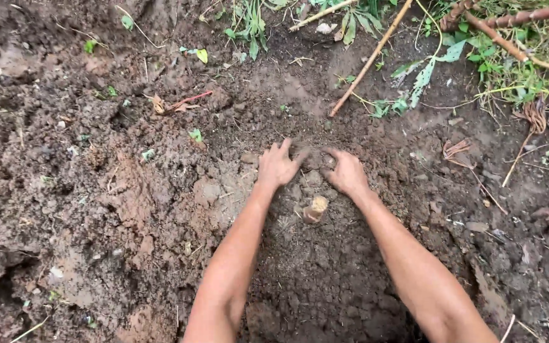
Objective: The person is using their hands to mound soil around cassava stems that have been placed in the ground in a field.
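Both hands, left hand (277,166) and right hand (347,173), press spread, empty fingers onto loose soil (325,267) just beyond 1 pale cut stump (315,209) (poking up between the wrists), which looks mostly banked in, its top uncovered.

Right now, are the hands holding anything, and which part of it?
Nothing is held. The left hand and right hand lie palm down, fingers spread, on a mound of loose soil. A cut stem stub sticks up between the wrists, untouched.
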